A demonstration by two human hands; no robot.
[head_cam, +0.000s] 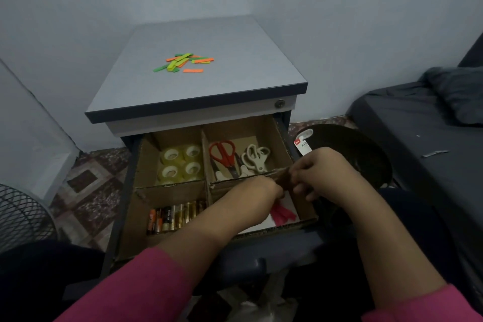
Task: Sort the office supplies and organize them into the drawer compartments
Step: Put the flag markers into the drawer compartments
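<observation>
Both hands on divider (perhaps gripping)

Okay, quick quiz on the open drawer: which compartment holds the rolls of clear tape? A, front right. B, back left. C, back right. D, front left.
B: the rolls of clear tape sit in the back left compartment, with the scissors in the back right and the batteries in the front left.

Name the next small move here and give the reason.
Probably lower the brown item that both hands, left and right, hold into the front right compartment, since it hangs right above it, where red pieces already lie.
</observation>
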